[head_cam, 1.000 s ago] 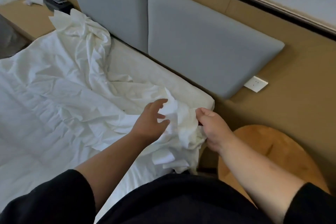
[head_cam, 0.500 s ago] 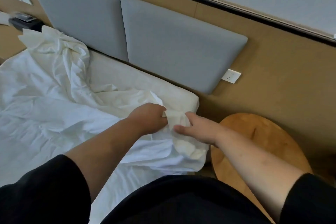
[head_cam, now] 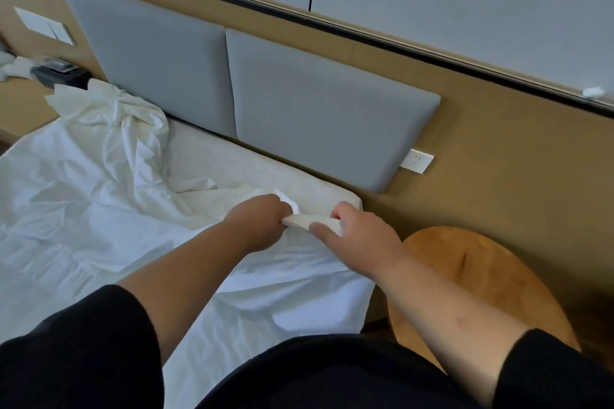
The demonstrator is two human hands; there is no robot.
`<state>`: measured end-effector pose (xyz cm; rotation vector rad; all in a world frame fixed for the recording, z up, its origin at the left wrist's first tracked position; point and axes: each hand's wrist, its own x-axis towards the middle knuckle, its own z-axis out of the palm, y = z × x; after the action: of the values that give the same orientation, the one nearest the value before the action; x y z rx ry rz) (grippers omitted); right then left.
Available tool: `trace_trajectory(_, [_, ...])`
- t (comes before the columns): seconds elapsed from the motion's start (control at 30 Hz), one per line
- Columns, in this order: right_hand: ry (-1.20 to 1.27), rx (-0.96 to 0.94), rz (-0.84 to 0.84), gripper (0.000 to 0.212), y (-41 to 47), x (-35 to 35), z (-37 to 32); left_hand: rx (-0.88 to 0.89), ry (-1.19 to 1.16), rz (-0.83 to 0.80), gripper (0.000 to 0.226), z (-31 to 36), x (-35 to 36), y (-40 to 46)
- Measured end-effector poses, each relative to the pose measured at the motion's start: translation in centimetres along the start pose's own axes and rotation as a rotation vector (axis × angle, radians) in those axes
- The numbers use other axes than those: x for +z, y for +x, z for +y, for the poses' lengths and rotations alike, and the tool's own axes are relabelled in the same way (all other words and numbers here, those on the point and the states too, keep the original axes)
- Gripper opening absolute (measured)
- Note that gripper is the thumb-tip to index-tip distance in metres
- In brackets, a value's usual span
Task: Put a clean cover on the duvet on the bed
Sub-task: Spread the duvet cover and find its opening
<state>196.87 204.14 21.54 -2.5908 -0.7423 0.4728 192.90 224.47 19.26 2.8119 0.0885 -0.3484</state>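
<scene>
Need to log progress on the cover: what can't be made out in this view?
Head view only:
- Cover corner: mostly hidden by left hand and right hand; duvet-in-cover unclear.
- Bed: foot and far side cut off by left edge.
- Dark items on bedside shelf: too small, blurred.
</scene>
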Motion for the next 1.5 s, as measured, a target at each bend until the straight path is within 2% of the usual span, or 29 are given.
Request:
trace_trajectory(0.03, [-0.159,0.022,-0.099,0.041,-0.1,0.0,-0.1,0.001,-0.125,0.010,0.019,-0.3,0.0,-0.1])
trace_trajectory(0.1, [-0.345,0.066,-0.208,0.033,0.2,0.7,0.4,0.025,-0.282,0.021,0.022,0.0,-0.1,-0.4])
trace_trajectory(0.2, [-0.292,0.142,-0.154,0.028,0.6,1.1,2.2,0.056,-0.319,0.006,0.014,1.2,0.2,-0.6])
trace_trajectory(0.23, [-0.206,0.187,-0.156,0.028,0.8,0.9,2.9,0.061,-0.340,-0.024,0.008,1.5,0.1,-0.7])
trace_trajectory(0.27, [-0.080,0.233,-0.153,0.027,1.0,0.7,3.4,0.062,-0.333,-0.072,0.015,1.7,-0.1,-0.7])
trace_trajectory(0.33, [0.243,0.326,-0.121,0.026,0.9,0.5,3.6,0.072,-0.131,-0.184,0.038,2.2,-0.3,-0.7])
trace_trajectory(0.37, [0.418,0.357,-0.097,0.024,0.6,0.5,3.2,0.082,0.007,-0.202,0.037,2.4,-0.2,-0.6])
trace_trajectory(0.43, [0.754,0.357,-0.130,0.015,-0.2,0.1,2.5,0.097,0.157,-0.112,0.011,2.5,0.0,0.0])
trace_trajectory(0.47, [0.917,0.355,-0.220,0.017,-0.6,-0.2,2.4,0.097,0.137,-0.037,0.012,2.4,0.1,0.2])
trace_trajectory(0.53, [1.125,0.380,-0.447,0.037,-1.4,-1.0,2.9,0.097,-0.066,0.081,0.020,1.8,0.3,0.7])
trace_trajectory(0.57, [1.061,0.387,-0.515,0.048,-1.3,-1.0,3.5,0.092,-0.211,0.107,0.020,1.6,0.4,0.7])
trace_trajectory(0.63, [0.491,0.334,-0.483,0.058,-0.9,0.0,4.4,0.083,-0.365,0.100,0.019,2.0,0.5,0.5])
trace_trajectory(0.7, [0.020,0.281,-0.384,0.032,-0.1,2.0,5.6,0.110,-0.341,0.045,0.020,3.0,0.9,0.6])
trace_trajectory(0.73, [-0.071,0.281,-0.338,0.019,0.2,2.8,6.1,0.131,-0.302,0.001,0.017,3.7,0.8,0.7])
trace_trajectory(0.77, [-0.120,0.287,-0.293,0.020,0.4,3.1,6.4,0.141,-0.243,-0.066,0.013,4.2,0.6,1.0])
trace_trajectory(0.8, [-0.138,0.307,-0.267,0.025,0.6,2.8,6.7,0.145,-0.149,-0.158,0.018,4.6,0.1,1.1])
trace_trajectory(0.87, [0.032,0.375,-0.217,0.028,1.0,1.7,7.1,0.102,0.144,-0.324,0.042,4.8,-0.2,1.2])
trace_trajectory(0.93, [0.507,0.409,-0.172,0.020,0.7,0.2,5.8,0.061,0.291,-0.284,0.032,4.6,0.3,1.3])
trace_trajectory(1.0, [0.988,0.332,-0.231,0.015,-0.5,-1.0,3.9,0.064,0.185,-0.149,0.010,4.0,0.9,1.7])
trace_trajectory(1.1, [1.284,0.304,-0.420,0.033,-1.7,-1.3,3.5,0.059,-0.206,0.003,0.018,3.0,0.8,1.8])
trace_trajectory(1.13, [1.271,0.345,-0.468,0.040,-1.6,-1.1,4.1,0.040,-0.322,0.059,0.018,2.7,0.6,1.8])
trace_trajectory(1.17, [1.084,0.332,-0.463,0.046,-1.2,-0.7,4.8,0.028,-0.365,0.090,0.016,2.7,0.3,1.8])
trace_trajectory(1.2, [0.771,0.287,-0.469,0.047,-0.9,-0.4,5.2,0.038,-0.336,0.095,0.012,2.8,0.1,2.0])
trace_trajectory(1.27, [0.132,0.197,-0.389,0.023,0.0,1.0,6.2,0.092,-0.136,0.001,0.006,3.5,-0.8,2.2])
trace_trajectory(1.3, [-0.053,0.188,-0.333,0.016,0.5,1.5,6.6,0.104,-0.035,-0.079,0.020,4.1,-1.5,2.2])
trace_trajectory(1.33, [-0.153,0.187,-0.251,0.022,1.0,1.7,6.9,0.096,0.068,-0.180,0.038,4.6,-2.1,2.3])
trace_trajectory(1.4, [-0.154,0.138,-0.131,0.032,1.2,1.1,7.0,0.074,0.291,-0.326,0.057,4.7,-2.4,2.6])
trace_trajectory(1.43, [-0.050,0.115,-0.128,0.031,1.4,0.5,6.9,0.067,0.357,-0.325,0.049,4.4,-2.3,2.7])
trace_trajectory(1.5, [0.368,0.113,-0.189,0.015,0.8,-0.8,6.2,0.077,0.307,-0.192,0.013,3.4,-1.9,2.8])
